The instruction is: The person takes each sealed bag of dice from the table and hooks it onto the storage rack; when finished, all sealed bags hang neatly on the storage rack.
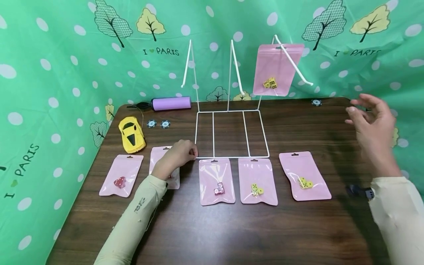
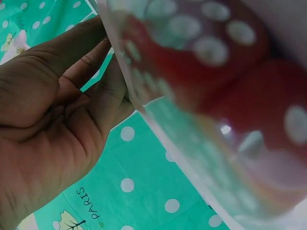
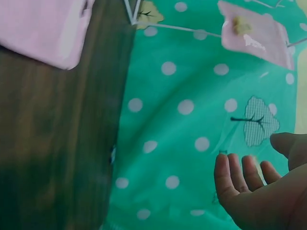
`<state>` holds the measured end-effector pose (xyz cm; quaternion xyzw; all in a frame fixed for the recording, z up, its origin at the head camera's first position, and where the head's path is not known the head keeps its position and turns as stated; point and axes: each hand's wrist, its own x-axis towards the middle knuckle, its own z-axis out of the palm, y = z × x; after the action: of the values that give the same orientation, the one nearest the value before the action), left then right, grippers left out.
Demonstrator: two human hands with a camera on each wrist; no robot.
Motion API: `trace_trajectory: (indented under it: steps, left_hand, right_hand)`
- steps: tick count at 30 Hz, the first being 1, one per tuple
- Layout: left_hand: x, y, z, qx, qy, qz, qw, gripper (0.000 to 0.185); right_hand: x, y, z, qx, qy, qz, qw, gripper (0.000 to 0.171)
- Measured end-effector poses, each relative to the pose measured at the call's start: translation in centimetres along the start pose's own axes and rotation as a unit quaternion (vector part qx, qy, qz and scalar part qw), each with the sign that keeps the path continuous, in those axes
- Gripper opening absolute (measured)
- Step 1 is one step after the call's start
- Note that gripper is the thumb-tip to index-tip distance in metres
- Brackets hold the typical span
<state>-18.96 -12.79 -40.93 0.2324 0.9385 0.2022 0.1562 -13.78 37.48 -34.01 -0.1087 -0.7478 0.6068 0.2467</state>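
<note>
My left hand (image 1: 177,154) reaches over a pink zip bag of dice (image 1: 174,180), its curled fingertips gripping the front left corner of a white wire display rack (image 1: 232,157). Close up in the left wrist view, clear plastic with red dice (image 2: 230,76) partly covers the fingertips of that hand (image 2: 62,105). On the rack's right hook hangs a pink bag with yellow dice (image 1: 278,68). Raised at the right, my right hand (image 1: 374,129) holds nothing, its fingers loosely bent and apart from the hanging bag (image 3: 259,36).
Along the front lie a bag of red dice (image 1: 122,175), a bag of pinkish dice (image 1: 216,176) and two bags of yellow dice (image 1: 258,173) (image 1: 304,173). At the back left are a yellow toy car (image 1: 132,135), a purple pump (image 1: 171,103) and poker chips (image 1: 151,123). Another chip (image 1: 316,102) lies back right.
</note>
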Motion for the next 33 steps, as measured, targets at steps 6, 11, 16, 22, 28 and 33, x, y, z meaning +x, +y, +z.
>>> trace_trajectory:
  steps: [6, 11, 16, 22, 28, 33]
  left_hand:
    - [0.0, 0.1, -0.1, -0.002, 0.001, -0.003, 1.0, 0.013]
    - [0.0, 0.2, -0.1, -0.004, 0.0, 0.0, 1.0, 0.013]
    - [0.0, 0.2, -0.1, -0.009, -0.003, -0.007, 0.9999, 0.012]
    - [-0.1, 0.2, 0.0, -0.016, -0.008, -0.015, 0.9997, 0.012]
    - [-0.1, 0.3, 0.0, -0.017, -0.008, -0.022, 0.9996, 0.012]
    - [-0.1, 0.3, -0.1, -0.012, -0.006, -0.019, 0.9997, 0.013]
  right_hand:
    - [-2.1, 1.4, -2.1, -0.131, 0.007, 0.017, 0.991, 0.053]
    - [-3.6, 2.9, -4.7, -0.175, -0.046, 0.026, 0.983, 0.056]
    - [-4.6, 4.3, -6.6, -0.275, -0.117, 0.042, 0.953, 0.061]
    - [-6.2, 5.7, -7.2, -0.351, -0.148, 0.02, 0.925, 0.058]
    - [-7.3, 6.7, -6.9, -0.353, -0.197, 0.012, 0.914, 0.053]
    - [-8.0, 7.5, -6.9, -0.36, -0.24, 0.03, 0.901, 0.053]
